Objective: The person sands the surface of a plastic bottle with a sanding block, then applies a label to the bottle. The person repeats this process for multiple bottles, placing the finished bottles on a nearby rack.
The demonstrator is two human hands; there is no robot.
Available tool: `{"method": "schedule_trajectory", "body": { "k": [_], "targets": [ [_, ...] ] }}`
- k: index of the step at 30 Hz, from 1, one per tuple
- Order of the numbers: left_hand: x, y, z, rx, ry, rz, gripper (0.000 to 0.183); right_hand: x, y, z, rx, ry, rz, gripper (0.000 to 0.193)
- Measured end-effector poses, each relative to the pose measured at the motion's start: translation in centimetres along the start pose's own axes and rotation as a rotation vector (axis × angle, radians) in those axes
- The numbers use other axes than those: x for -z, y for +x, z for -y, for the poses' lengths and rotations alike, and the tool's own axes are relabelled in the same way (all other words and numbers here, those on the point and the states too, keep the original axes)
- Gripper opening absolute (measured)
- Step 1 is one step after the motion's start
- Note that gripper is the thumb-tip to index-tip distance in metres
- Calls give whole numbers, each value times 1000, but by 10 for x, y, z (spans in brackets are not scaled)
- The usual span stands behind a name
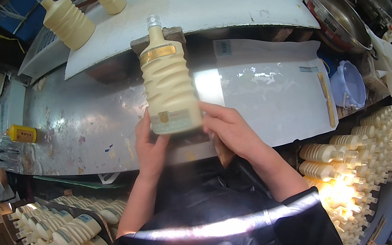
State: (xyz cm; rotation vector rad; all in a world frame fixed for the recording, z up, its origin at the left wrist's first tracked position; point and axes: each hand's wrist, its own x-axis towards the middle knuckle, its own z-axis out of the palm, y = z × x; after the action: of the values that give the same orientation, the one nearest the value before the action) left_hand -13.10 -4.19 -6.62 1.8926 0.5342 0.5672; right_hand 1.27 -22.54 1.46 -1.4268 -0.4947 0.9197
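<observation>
A cream bottle with a ribbed body, a gold band below its shoulder and a clear glass neck slants over the bench in front of me. Its lower end is paler and bears a small gold emblem. My left hand grips it at the base, thumb and fingers closed round the bottom edge. My right hand is closed, with its fingertips at the bottle's lower right side. From beneath those fingers hangs a brown, pointed piece, perhaps cloth or sponge. Behind the bottle's neck sits a dark block; I cannot tell whether they touch.
Two similar bottles stand on the white raised shelf at the far left. A white sheet covers the bench's right part, near a lilac bucket and a metal pan. A yellow container lies left. Bottles are stacked on both sides.
</observation>
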Motion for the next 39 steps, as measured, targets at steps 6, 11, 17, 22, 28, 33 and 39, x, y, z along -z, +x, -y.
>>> {"method": "schedule_trajectory", "body": {
  "k": [6,11,17,22,28,33,39],
  "targets": [
    [1,-1,-10,-57,39,-20,67,6,12,-15,-100,64,-25,51],
    [0,2,-6,-40,-337,42,66,4,12,-8,-145,68,-60,47],
    [-11,6,-22,142,-540,-15,53,3,20,-30,13,-104,-61,45],
    [-12,7,-19,153,-594,-35,48,1,18,-26,-40,-99,-70,45],
    [-13,7,-23,169,-641,-41,46,-2,17,-21,-36,-93,-79,42],
    [-14,7,-23,167,-637,-36,46,1,25,-48,118,-87,-113,41],
    [-12,9,-28,212,-643,-67,45,4,16,-16,-129,-99,-54,44]
  ]
}}
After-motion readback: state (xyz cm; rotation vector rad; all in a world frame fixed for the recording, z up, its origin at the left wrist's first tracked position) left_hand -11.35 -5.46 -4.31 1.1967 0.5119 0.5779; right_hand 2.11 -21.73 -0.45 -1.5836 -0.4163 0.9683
